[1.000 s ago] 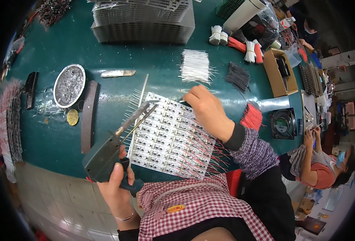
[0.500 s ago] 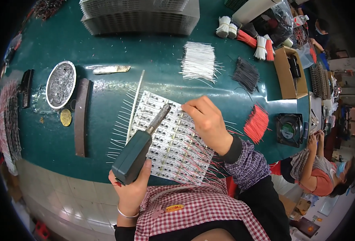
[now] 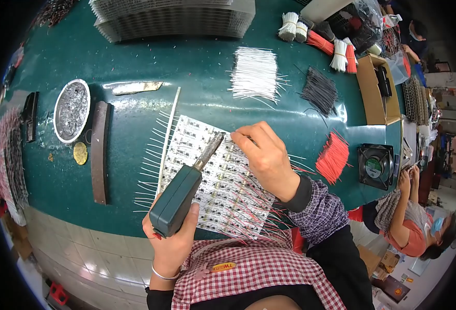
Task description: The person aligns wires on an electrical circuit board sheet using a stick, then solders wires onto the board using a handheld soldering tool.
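Observation:
My left hand (image 3: 172, 248) is wrapped round the dark green body of a soldering gun (image 3: 177, 199). Its metal tip reaches the upper right part of a white circuit board panel (image 3: 189, 139) bearing rows of small black parts. At that same edge, my right hand (image 3: 266, 160) pinches a thin wire with thumb and forefinger, close to the tip. Most of the wire is hidden by the hand. Red, black and white wires (image 3: 238, 209) stick out over the panel's lower right. Along its left side runs a pale thin strip (image 3: 169, 129), with white wire ends fanning out beyond it.
Bunches of white wires (image 3: 253, 73), black wires (image 3: 319, 91) and red wires (image 3: 333, 156) lie beyond the panel. A fan (image 3: 376, 164) and a cardboard box (image 3: 371, 98) stand at right. Leftward are a brown bar (image 3: 100, 155) and a white-rimmed bowl (image 3: 57, 116). A co-worker (image 3: 408, 222) sits at right.
The soldering gun and my left hand have moved slightly right, bringing the tip nearer my right fingertips. My right hand keeps its pinch and has barely shifted. The view has tilted a little.

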`<state>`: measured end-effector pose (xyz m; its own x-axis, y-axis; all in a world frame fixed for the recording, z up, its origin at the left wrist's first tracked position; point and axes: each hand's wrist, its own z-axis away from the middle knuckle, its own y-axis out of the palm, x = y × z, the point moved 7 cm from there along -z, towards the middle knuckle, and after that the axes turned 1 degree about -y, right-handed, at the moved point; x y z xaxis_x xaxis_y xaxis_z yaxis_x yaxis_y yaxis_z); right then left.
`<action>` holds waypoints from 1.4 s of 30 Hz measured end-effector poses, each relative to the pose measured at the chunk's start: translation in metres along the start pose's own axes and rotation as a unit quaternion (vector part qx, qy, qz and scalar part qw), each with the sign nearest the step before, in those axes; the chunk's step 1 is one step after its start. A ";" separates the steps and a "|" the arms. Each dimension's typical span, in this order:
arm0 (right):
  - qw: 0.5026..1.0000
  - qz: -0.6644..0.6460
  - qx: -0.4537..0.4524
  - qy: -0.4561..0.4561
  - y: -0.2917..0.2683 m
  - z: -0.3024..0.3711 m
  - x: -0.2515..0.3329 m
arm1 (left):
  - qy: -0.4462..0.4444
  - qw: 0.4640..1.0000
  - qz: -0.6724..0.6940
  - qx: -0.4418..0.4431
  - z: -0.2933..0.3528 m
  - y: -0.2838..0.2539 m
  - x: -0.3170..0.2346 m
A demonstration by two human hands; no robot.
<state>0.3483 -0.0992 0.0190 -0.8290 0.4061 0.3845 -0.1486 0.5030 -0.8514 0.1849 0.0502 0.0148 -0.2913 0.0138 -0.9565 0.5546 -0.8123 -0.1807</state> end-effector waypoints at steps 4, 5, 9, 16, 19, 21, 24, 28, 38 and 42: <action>1.000 0.003 -0.007 -0.003 -0.001 0.000 0.000 | 0.014 1.000 -0.016 -0.001 0.000 -0.002 -0.001; 1.000 0.004 -0.007 -0.004 0.000 0.000 0.000 | 0.012 1.000 -0.020 0.000 0.000 -0.002 -0.001; 1.000 0.004 -0.007 -0.004 0.000 0.000 0.000 | 0.011 1.000 -0.016 -0.004 -0.001 -0.002 -0.003; 1.000 0.012 0.002 -0.004 0.001 -0.001 0.003 | 0.015 0.999 -0.031 0.014 -0.004 0.001 -0.007; 1.000 0.016 0.005 -0.003 0.000 -0.001 0.003 | 0.025 0.999 -0.030 0.009 -0.003 0.002 -0.009; 1.000 0.016 0.005 -0.003 0.000 -0.001 0.004 | 0.033 0.999 -0.030 0.004 -0.002 0.001 -0.010; 1.000 0.016 0.010 0.005 0.000 -0.001 0.004 | 0.034 0.998 -0.049 0.001 0.001 -0.003 -0.013; 1.000 0.022 0.009 0.005 0.000 -0.002 0.004 | -0.074 0.997 0.014 -0.024 0.011 -0.014 0.010; 0.999 0.020 -0.034 -0.013 -0.010 -0.002 0.011 | -0.122 0.983 0.133 -0.017 0.019 -0.019 0.015; 0.999 -0.006 -0.029 -0.015 -0.008 0.003 0.016 | -0.033 0.999 0.023 -0.036 0.018 -0.022 0.014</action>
<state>0.3350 -0.0988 0.0307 -0.8433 0.3767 0.3834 -0.1278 0.5524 -0.8237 0.1544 0.0582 0.0092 -0.3131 -0.0633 -0.9476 0.6223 -0.7674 -0.1544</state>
